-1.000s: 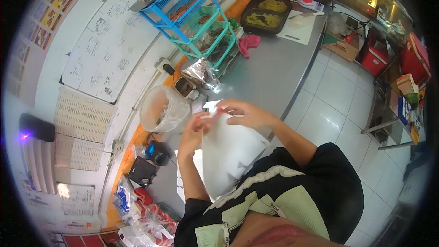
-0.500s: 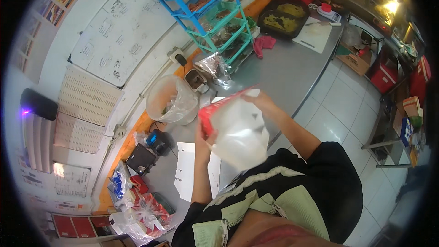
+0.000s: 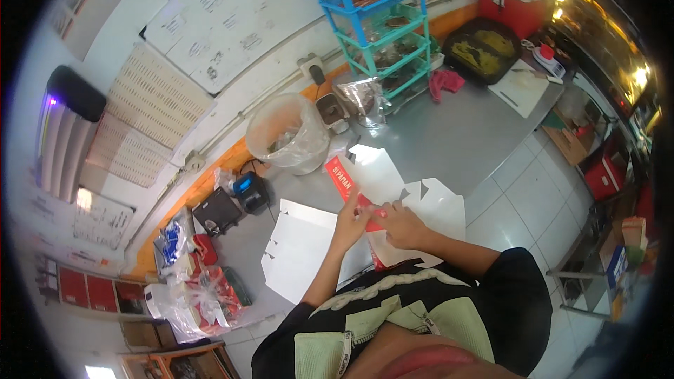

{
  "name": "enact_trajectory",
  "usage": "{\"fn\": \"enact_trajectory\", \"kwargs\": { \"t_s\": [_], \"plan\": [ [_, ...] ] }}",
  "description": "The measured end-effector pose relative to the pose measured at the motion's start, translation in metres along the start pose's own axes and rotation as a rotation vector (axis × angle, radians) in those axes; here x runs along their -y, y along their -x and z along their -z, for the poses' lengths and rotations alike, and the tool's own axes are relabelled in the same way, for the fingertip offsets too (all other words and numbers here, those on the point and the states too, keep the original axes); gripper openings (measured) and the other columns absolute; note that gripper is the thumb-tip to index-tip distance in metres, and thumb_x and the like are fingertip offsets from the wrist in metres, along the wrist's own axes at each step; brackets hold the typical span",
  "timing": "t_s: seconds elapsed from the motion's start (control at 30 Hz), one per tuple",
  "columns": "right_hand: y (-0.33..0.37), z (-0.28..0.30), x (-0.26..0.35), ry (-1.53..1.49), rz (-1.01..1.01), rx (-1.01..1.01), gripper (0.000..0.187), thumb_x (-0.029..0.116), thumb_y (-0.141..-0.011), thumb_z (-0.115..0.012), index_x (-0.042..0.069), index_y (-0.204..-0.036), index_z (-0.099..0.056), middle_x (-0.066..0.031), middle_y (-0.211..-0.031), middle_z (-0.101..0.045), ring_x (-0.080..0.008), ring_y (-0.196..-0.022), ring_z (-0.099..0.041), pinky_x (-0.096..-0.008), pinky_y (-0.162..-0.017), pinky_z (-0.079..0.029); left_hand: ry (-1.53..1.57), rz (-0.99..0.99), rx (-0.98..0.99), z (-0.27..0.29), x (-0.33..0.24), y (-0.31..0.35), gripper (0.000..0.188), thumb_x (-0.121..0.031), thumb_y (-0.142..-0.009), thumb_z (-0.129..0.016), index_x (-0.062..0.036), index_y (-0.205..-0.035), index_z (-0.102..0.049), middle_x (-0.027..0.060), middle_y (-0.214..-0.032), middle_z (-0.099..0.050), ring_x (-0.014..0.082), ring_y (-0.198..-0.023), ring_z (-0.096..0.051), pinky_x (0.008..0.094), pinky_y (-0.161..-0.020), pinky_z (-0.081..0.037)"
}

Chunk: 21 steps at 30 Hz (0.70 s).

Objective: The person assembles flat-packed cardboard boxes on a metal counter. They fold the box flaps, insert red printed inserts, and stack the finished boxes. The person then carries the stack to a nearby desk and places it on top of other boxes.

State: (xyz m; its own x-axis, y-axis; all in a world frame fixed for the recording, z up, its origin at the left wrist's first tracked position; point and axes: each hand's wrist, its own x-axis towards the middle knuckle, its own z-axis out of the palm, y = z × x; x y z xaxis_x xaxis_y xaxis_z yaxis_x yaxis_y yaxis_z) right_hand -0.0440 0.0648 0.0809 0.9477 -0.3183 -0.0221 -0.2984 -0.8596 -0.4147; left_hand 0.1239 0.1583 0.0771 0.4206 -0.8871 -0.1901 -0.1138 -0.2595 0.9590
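A part-unfolded cardboard box (image 3: 439, 203), white inside with red side panels, lies over the table's near edge against my front. Its narrow red strip (image 3: 342, 175) runs slantwise between the white panels. My left hand (image 3: 351, 226) has its fingers closed at the near part of that strip. Right beside it, my right hand (image 3: 404, 227) grips the same red strip with curled fingers. Both hands nearly touch, and their fingertips are partly hidden. Left of my left forearm, a second flat cardboard box (image 3: 298, 249) rests white side up on the table.
Behind the box stand a bin with a clear liner (image 3: 288, 133) and a blue-and-green tiered rack (image 3: 382, 28). At left are a small black printer (image 3: 250, 191) and plastic-wrapped goods (image 3: 210, 298). A black tray (image 3: 483, 50) and white cutting board (image 3: 523, 90) sit far right.
The box, held up and tilted before, is now lowered and spread out before me. My right hand has come down and in beside my left, onto the red strip. The view has shifted.
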Motion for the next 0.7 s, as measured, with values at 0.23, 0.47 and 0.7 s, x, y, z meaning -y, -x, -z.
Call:
{"fn": "enact_trajectory", "kwargs": {
  "t_s": [0.23, 0.47, 0.7],
  "plan": [
    [-0.012, -0.034, -0.092, -0.422, 0.155, -0.294, 0.038, 0.003, -0.080, -0.059, 0.006, -0.117, -0.069, -0.0180, -0.100, -0.072, -0.0359, -0.092, -0.069, -0.0400, -0.080, -0.055, 0.006, -0.446, -0.081, -0.027, 0.026, 0.005, 0.021, -0.010, -0.097, -0.057, 0.0009, -0.105, -0.073, 0.0129, -0.097, -0.074, 0.0153, -0.092, -0.068, 0.0276, -0.081, -0.051],
    [-0.018, -0.018, -0.091, -0.171, 0.170, -0.169, 0.029, 0.009, -0.079, -0.067, 0.006, -0.108, -0.070, -0.0170, -0.091, -0.070, -0.0365, -0.085, -0.068, -0.0450, -0.079, -0.053, -0.163, -0.174, -0.165, -0.050, -0.001, 0.004, 0.017, -0.014, -0.090, -0.071, -0.0007, -0.100, -0.076, 0.0102, -0.088, -0.072, 0.0171, -0.083, -0.066, 0.0284, -0.080, -0.051],
    [-0.011, 0.073, -0.134, -0.101, 0.180, -0.216, 0.033, 0.016, -0.080, -0.073, 0.006, -0.112, -0.068, -0.0129, -0.097, -0.069, -0.0319, -0.084, -0.067, -0.0398, -0.074, -0.053, 0.090, -0.162, -0.001, -0.012, -0.009, 0.001, 0.021, 0.005, -0.077, -0.067, -0.0019, -0.096, -0.075, 0.0090, -0.104, -0.067, 0.0211, -0.106, -0.062, 0.0313, -0.095, -0.046]
  ]
}}
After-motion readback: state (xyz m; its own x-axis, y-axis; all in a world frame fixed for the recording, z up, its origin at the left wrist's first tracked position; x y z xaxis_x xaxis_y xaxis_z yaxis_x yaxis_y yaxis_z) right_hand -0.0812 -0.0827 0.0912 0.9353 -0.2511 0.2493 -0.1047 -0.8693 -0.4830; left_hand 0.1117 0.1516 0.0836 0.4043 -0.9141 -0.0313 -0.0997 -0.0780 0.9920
